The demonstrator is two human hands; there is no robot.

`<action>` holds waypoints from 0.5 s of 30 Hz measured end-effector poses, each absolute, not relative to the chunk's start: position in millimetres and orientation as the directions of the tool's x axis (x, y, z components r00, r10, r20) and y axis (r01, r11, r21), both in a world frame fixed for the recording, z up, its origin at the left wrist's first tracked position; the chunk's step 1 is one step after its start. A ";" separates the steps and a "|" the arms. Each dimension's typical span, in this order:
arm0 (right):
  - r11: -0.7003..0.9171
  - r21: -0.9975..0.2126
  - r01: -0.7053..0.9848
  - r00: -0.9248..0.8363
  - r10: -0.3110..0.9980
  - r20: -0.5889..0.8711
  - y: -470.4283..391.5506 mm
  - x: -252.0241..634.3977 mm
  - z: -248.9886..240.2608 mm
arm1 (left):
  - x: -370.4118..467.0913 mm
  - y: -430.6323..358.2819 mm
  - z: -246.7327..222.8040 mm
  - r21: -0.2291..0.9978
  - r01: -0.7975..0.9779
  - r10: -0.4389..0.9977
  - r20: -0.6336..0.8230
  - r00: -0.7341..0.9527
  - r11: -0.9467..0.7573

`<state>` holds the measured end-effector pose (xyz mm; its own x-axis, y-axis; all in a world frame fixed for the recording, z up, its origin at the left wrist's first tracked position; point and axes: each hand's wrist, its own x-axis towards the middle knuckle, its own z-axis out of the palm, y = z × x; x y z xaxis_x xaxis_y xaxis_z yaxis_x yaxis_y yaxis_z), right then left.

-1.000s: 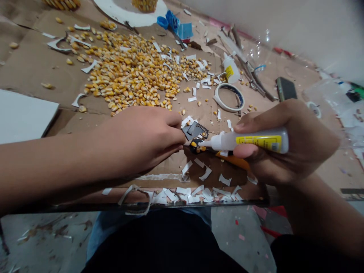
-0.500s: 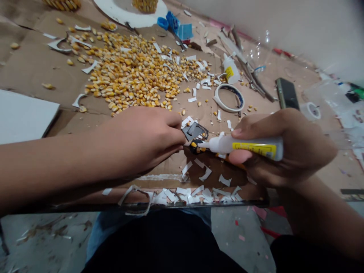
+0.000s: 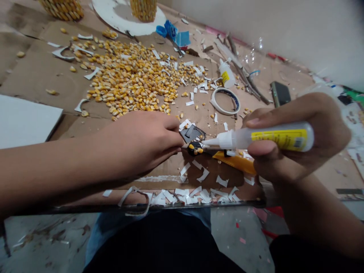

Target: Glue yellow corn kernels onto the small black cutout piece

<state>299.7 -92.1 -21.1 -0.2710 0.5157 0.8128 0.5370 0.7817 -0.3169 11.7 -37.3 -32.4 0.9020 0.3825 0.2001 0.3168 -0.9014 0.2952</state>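
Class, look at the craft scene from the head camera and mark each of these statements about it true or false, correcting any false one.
1. The right hand holds a glue bottle with a yellow label. True.
2. The glue bottle's nozzle points away from the left hand. False: it points toward the left hand's fingertips and the small dark piece there.
3. A heap of corn kernels lies on the cardboard beyond the left hand. True.
4. The roll of tape is on the right hand's wrist. False: it lies flat on the cardboard, apart from both hands.
5. White paper scraps line the near edge of the cardboard. True.
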 end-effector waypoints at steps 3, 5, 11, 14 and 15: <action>0.735 -0.471 0.487 -0.272 0.641 0.718 -88.8 292.7 -16.8 | 11.9 -36.5 -33.5 0.305 0.306 0.379 0.217 0.900 -0.902; 0.674 -0.590 0.444 -0.230 0.722 0.652 -87.6 287.8 -17.1 | 12.2 -36.7 -32.9 0.313 0.301 0.379 0.231 0.896 -0.901; 0.574 -0.675 0.463 -0.139 0.799 0.585 -91.5 278.5 -20.2 | 13.0 -38.0 -30.8 0.275 0.322 0.383 0.212 0.899 -0.906; 0.556 -0.663 0.500 -0.146 0.810 0.568 -94.7 276.4 -17.2 | 13.8 -37.7 -31.7 0.268 0.318 0.378 0.214 0.901 -0.909; 0.569 -0.658 0.493 -0.146 0.800 0.582 -95.3 276.2 -16.6 | 14.0 -37.7 -31.8 0.267 0.322 0.380 0.206 0.902 -0.908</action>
<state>276.2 -95.3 -16.6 -0.1458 0.7998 0.5822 0.4931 0.5690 -0.6581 14.0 -37.7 -31.8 0.9018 0.3799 0.2061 0.3218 -0.9085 0.2668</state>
